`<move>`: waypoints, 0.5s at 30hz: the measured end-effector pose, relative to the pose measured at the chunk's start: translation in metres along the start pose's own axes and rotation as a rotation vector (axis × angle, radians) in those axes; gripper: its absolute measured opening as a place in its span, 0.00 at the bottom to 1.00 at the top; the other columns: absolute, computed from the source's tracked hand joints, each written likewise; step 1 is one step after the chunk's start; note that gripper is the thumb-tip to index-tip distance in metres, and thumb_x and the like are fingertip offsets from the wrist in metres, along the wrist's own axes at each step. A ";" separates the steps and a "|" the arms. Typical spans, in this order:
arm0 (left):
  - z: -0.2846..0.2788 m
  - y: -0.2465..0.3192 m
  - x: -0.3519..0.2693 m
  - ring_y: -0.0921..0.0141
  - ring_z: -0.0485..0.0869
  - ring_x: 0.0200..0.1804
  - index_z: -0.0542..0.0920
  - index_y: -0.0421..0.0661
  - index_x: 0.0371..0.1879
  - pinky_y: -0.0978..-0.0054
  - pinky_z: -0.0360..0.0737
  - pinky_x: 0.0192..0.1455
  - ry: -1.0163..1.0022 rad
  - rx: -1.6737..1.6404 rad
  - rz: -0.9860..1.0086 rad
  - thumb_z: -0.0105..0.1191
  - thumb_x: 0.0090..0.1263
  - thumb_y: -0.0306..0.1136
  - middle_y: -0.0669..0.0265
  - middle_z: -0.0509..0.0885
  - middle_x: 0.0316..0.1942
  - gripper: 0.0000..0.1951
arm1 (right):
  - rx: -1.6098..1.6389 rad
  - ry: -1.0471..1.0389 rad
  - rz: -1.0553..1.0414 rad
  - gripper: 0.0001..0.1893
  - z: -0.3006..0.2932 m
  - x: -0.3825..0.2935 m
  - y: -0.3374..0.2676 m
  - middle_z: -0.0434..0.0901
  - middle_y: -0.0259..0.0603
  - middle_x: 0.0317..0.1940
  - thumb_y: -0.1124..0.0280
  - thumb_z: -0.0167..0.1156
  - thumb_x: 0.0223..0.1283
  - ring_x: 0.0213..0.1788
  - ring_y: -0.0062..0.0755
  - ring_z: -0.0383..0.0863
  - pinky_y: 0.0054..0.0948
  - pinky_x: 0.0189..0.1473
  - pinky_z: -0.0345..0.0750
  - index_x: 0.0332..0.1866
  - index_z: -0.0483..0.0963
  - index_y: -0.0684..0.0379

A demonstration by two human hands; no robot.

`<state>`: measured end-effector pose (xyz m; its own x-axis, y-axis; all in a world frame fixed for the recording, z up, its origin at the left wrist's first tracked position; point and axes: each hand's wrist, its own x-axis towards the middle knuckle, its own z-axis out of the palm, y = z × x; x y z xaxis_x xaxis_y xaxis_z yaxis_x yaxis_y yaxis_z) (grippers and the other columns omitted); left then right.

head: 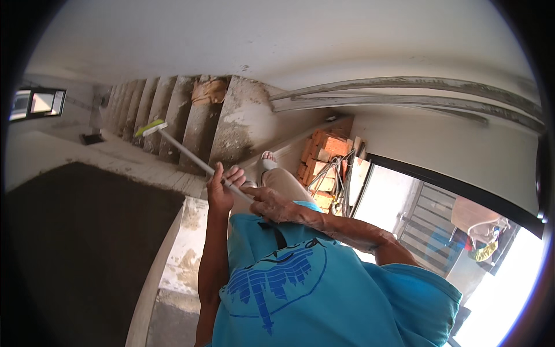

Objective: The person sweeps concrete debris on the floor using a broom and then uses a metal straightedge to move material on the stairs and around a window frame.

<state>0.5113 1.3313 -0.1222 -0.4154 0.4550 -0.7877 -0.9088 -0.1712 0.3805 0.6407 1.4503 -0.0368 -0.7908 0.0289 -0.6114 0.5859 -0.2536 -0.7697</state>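
A light grey pole (186,151) with a green and white brush head (151,129) slants up and left in front of me. My left hand (223,188) is around the middle of the pole, palm up, with its fingers only loosely curled. Close to my body, my right hand (271,204) grips the pole's lower end. The brush head appears over the concrete stairs (173,117); whether it touches a step I cannot tell. Dust and crumbs of debris lie on the treads.
A crumpled brown paper or cardboard piece (210,90) lies on a step. Long dirty bars (390,82) run along the white wall. Stacked orange bricks (323,149) and tangled cables (331,171) are beside a dark-framed glass door (433,195). A large dark surface (86,243) fills the left.
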 end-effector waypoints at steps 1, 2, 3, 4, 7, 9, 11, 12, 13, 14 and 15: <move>-0.016 -0.005 0.010 0.65 0.81 0.36 0.73 0.38 0.38 0.61 0.83 0.45 -0.091 0.056 0.139 0.56 0.67 0.41 0.62 0.78 0.30 0.16 | -0.053 -0.008 -0.120 0.27 -0.005 0.006 0.010 0.77 0.40 0.24 0.75 0.48 0.56 0.20 0.22 0.73 0.24 0.21 0.71 0.65 0.64 0.64; -0.028 0.001 0.022 0.71 0.76 0.28 0.73 0.45 0.31 0.64 0.82 0.37 0.031 -0.035 0.059 0.56 0.67 0.35 0.70 0.71 0.23 0.09 | -0.029 0.036 -0.141 0.26 -0.016 0.009 0.010 0.77 0.41 0.25 0.76 0.48 0.57 0.21 0.23 0.74 0.24 0.22 0.72 0.64 0.65 0.65; -0.035 0.006 0.029 0.75 0.67 0.22 0.72 0.48 0.30 0.68 0.74 0.28 0.086 -0.070 0.066 0.57 0.66 0.33 0.74 0.64 0.20 0.08 | -0.005 0.081 -0.165 0.25 -0.027 0.013 0.010 0.78 0.41 0.26 0.76 0.48 0.58 0.22 0.23 0.74 0.24 0.22 0.73 0.64 0.65 0.65; -0.042 0.010 0.034 0.76 0.63 0.21 0.72 0.49 0.29 0.71 0.65 0.25 0.112 -0.129 0.082 0.58 0.65 0.33 0.75 0.62 0.19 0.08 | 0.109 0.189 -0.092 0.24 -0.047 0.004 0.006 0.78 0.41 0.28 0.77 0.47 0.59 0.23 0.23 0.75 0.24 0.23 0.73 0.63 0.66 0.65; -0.054 0.030 0.041 0.78 0.58 0.18 0.64 0.55 0.21 0.75 0.60 0.23 0.168 -0.066 0.078 0.58 0.63 0.32 0.78 0.58 0.17 0.15 | 0.259 0.699 -0.063 0.23 -0.122 -0.047 0.009 0.76 0.36 0.30 0.73 0.49 0.60 0.26 0.23 0.75 0.26 0.26 0.74 0.62 0.69 0.61; -0.069 0.042 0.046 0.80 0.57 0.16 0.61 0.57 0.19 0.78 0.58 0.19 0.248 -0.013 0.044 0.57 0.64 0.32 0.79 0.56 0.15 0.18 | -0.104 1.102 -0.175 0.28 -0.184 -0.089 0.022 0.77 0.38 0.31 0.75 0.50 0.57 0.27 0.23 0.77 0.22 0.23 0.77 0.66 0.63 0.61; -0.093 0.053 0.048 0.80 0.60 0.15 0.63 0.56 0.20 0.79 0.63 0.16 0.200 0.126 0.020 0.56 0.64 0.34 0.79 0.59 0.15 0.15 | -0.058 1.351 -0.389 0.29 -0.230 -0.137 0.015 0.77 0.40 0.34 0.72 0.53 0.57 0.27 0.24 0.77 0.21 0.25 0.78 0.67 0.61 0.63; -0.090 0.060 0.040 0.79 0.61 0.14 0.66 0.54 0.21 0.79 0.66 0.17 0.249 0.216 -0.007 0.56 0.64 0.34 0.79 0.60 0.14 0.13 | -0.079 1.447 -0.423 0.31 -0.244 -0.158 0.001 0.76 0.41 0.34 0.70 0.53 0.57 0.29 0.24 0.77 0.22 0.27 0.79 0.67 0.59 0.65; -0.109 0.066 0.040 0.79 0.62 0.14 0.69 0.51 0.24 0.78 0.68 0.17 0.256 0.350 0.017 0.55 0.65 0.36 0.79 0.62 0.15 0.10 | -0.095 1.528 -0.467 0.33 -0.261 -0.169 -0.014 0.75 0.42 0.34 0.68 0.53 0.56 0.31 0.25 0.77 0.23 0.28 0.81 0.68 0.57 0.68; -0.109 0.071 0.026 0.79 0.64 0.16 0.73 0.49 0.28 0.77 0.68 0.18 0.208 0.355 0.042 0.53 0.66 0.35 0.77 0.64 0.15 0.07 | -0.128 1.595 -0.511 0.34 -0.282 -0.176 -0.022 0.76 0.44 0.36 0.66 0.54 0.57 0.33 0.26 0.77 0.24 0.30 0.81 0.68 0.56 0.67; -0.117 0.077 0.021 0.79 0.65 0.16 0.73 0.47 0.30 0.78 0.68 0.19 0.156 0.320 0.012 0.53 0.66 0.34 0.76 0.65 0.16 0.06 | -0.162 1.663 -0.545 0.35 -0.301 -0.182 -0.031 0.76 0.45 0.38 0.63 0.54 0.57 0.34 0.27 0.77 0.24 0.31 0.82 0.69 0.55 0.66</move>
<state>0.4280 1.2256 -0.1658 -0.4494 0.3114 -0.8373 -0.8559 0.1183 0.5034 0.8203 1.7438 0.0431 0.0586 0.9646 0.2571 0.4315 0.2078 -0.8778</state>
